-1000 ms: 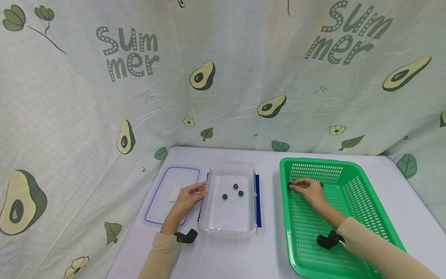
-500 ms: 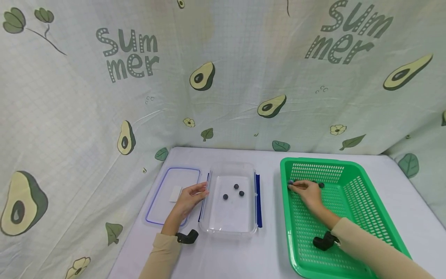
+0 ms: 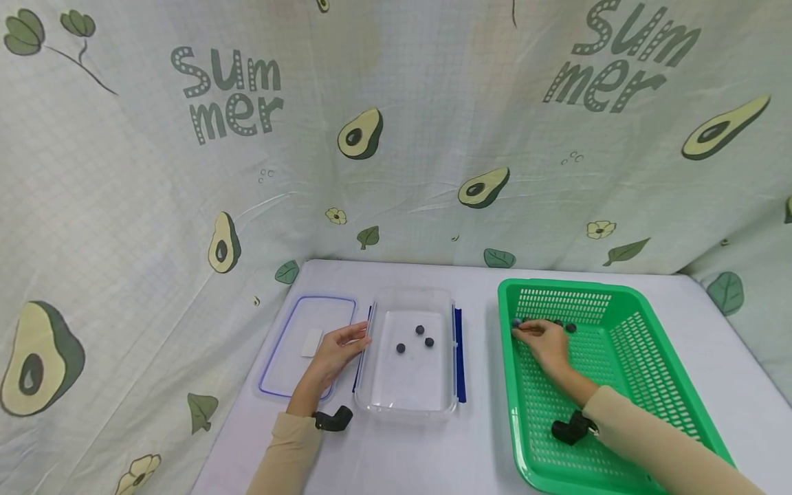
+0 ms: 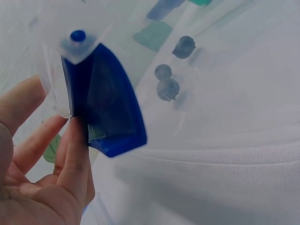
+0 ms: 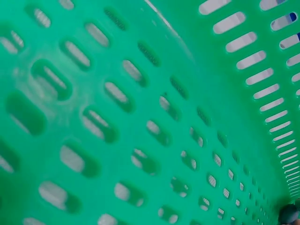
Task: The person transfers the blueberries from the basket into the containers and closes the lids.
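At the fingertips of your right hand [image 3: 551,346], by the side wall of the green basket [image 3: 512,375], there's a blueberry [image 3: 516,322], but I can't tell if it's actually pinched. Probably light, a bit soft and slick, so I'd go for its sides, gently, or it might squish or roll. Your left hand [image 3: 335,352] is loose, just touching the blue clip [image 4: 112,103] on the clear box [image 3: 408,388], which looks light and stiff.
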`<state>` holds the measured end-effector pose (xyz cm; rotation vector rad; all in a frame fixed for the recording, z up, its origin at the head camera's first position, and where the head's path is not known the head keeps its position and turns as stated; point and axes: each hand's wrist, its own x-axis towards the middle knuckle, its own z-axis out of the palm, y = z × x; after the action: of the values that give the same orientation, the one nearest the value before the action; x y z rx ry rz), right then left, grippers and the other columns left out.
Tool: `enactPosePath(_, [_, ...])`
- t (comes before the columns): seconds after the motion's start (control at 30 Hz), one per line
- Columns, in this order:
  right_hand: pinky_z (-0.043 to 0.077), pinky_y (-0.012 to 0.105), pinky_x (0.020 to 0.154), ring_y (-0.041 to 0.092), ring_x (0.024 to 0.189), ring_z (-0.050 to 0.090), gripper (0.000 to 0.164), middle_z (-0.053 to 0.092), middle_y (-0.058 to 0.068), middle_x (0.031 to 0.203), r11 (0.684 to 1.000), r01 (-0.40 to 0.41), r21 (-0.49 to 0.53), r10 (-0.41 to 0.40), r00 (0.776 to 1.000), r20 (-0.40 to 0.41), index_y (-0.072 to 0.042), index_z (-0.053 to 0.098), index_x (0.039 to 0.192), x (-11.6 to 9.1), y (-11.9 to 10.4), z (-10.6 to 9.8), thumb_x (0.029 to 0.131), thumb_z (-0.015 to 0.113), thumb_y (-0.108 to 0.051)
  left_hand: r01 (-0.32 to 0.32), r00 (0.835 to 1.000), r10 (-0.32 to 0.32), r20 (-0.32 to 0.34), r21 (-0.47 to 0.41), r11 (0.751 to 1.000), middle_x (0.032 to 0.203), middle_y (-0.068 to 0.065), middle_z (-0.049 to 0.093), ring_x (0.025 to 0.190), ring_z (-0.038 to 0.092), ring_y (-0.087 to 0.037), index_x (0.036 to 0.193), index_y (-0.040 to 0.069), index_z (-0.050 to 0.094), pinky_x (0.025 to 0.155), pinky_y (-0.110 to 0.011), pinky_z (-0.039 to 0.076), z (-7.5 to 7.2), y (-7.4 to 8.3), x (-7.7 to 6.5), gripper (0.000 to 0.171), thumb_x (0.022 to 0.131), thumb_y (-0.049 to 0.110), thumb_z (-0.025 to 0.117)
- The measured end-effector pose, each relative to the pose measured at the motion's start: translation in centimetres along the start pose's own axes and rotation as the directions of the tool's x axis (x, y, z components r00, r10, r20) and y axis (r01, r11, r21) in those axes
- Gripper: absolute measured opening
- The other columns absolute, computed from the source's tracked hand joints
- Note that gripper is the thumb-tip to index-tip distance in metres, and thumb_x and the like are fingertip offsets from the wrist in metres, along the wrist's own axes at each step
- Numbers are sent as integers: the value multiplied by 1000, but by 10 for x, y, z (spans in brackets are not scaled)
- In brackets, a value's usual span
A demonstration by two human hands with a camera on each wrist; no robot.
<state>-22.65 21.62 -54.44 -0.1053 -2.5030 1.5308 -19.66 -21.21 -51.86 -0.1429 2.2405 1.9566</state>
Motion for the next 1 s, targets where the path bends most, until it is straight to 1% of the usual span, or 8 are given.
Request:
enactPosePath(0.13, [49,12,59,-8,67,58,25,72,23,91,1000,7,-13,-7,1000,11,12,71,100,1,1,-1,84,80,-5,4,1000,-4,13,4,1000,126,-16,61,107,60,-18,136,-1,58,87,-20,51,0,6,-2,50,91,10,74])
enactPosePath(0.3, [50,12,61,-6,67,59,25,72,23,89,999,34,-26,-33,999,30,12,71,101,2,1,-2,84,79,-3,-7,1000,7,22,9,1000,123,-18,61,106,61,-18,136,-5,57,87,-21,51,4,26,-15,49,91,9,74])
enactPosePath(0.4, [50,12,62,-5,68,60,24,72,23,89,999,45,-23,-44,998,44,13,70,101,1,1,-4,84,78,-2,-25,1000,24,16,6,1000,122,-17,61,105,60,-18,135,-6,57,87,-20,51,5,30,-19,49,92,11,74])
enactPosePath(0.5, [51,12,63,-4,70,60,25,71,25,91,999,43,12,-43,997,59,15,69,102,1,2,-5,84,77,0,-27,999,27,22,-12,1000,121,-15,61,105,59,-16,134,-6,57,86,-20,51,4,27,-17,49,91,10,73])
enactPosePath(0.63, [52,13,66,-5,72,60,25,70,26,95,998,2,61,-7,996,87,15,68,106,1,5,-6,86,75,1,-8,1000,8,24,-22,1000,121,-14,61,104,57,-14,135,-4,58,85,-19,51,1,12,-5,49,91,9,74])
enactPosePath(0.73, [52,14,66,-5,73,61,26,70,25,97,998,-23,65,16,994,106,14,67,108,1,6,-8,87,74,0,-8,1000,8,6,-24,1000,122,-13,61,105,57,-14,135,0,60,85,-18,51,0,1,2,49,90,10,76])
enactPosePath(0.87, [52,15,67,-4,74,62,27,71,23,96,997,-40,64,33,992,119,14,67,108,1,6,-9,88,74,-1,-12,1000,12,2,-28,1000,121,-14,62,105,59,-16,133,2,63,85,-19,51,0,0,2,48,88,12,77])
enactPosePath(1.0, [53,15,68,-2,75,62,28,71,22,96,994,-57,90,46,992,120,14,67,110,0,6,-10,87,75,-1,-14,1000,14,-2,-15,1000,120,-14,62,104,60,-17,132,2,63,86,-20,51,0,0,0,48,88,14,78])
